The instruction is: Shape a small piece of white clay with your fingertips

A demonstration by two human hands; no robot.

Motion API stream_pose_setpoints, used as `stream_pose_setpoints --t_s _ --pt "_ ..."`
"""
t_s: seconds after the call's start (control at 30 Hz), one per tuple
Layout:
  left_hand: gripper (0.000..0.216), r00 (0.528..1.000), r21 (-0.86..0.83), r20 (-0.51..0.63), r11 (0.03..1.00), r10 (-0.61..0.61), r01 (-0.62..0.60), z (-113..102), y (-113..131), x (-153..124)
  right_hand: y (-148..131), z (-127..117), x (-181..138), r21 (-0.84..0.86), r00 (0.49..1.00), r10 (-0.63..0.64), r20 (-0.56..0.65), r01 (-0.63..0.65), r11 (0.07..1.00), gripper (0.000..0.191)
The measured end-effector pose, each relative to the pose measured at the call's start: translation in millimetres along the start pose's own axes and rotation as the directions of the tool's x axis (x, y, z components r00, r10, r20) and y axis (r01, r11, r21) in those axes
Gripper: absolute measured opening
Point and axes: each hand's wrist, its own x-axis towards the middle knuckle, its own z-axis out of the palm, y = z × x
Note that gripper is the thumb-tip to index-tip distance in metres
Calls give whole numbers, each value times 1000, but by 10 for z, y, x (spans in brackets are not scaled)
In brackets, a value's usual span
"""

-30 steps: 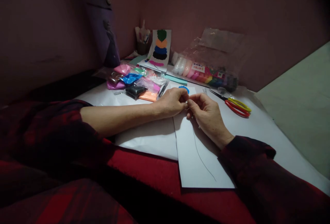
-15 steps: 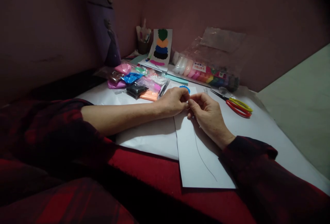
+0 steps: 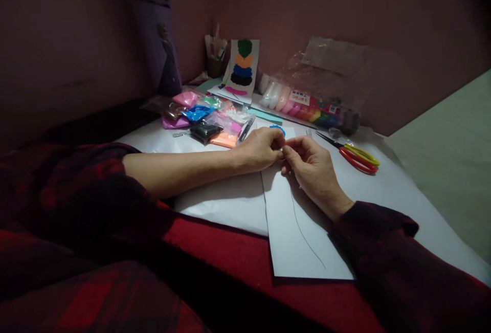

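My left hand [image 3: 261, 150] and my right hand [image 3: 312, 172] meet fingertip to fingertip over a white sheet of paper [image 3: 286, 241]. Both are closed in a pinch. Whatever lies between the fingertips is too small and too covered to name. A thin dark curved line [image 3: 299, 227] runs down the paper from beneath my right hand toward its lower edge. Just beyond the fingers, a patch of blue clay [image 3: 279, 129] shows on the sheet, partly hidden by my left hand.
Scissors [image 3: 358, 159] with red and yellow handles lie to the right. Several clay packets [image 3: 205, 131] are heaped at the left. Behind stand a card with coloured patches [image 3: 243, 69], a bag of coloured clay [image 3: 307, 105], a brush cup [image 3: 216, 65] and a purple container [image 3: 153, 41].
The whole view has shifted slightly, so everything sits a little further right. My hands keep nearly the same pinching pose, fingertips together.
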Motion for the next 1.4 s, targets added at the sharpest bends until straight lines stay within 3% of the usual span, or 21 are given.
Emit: stream_pose_setpoints --t_s 1.4 --pt "3 1000 12 23 1000 -7 7 -21 18 3 -20 7 -1 -14 1000 11 -14 -11 1000 8"
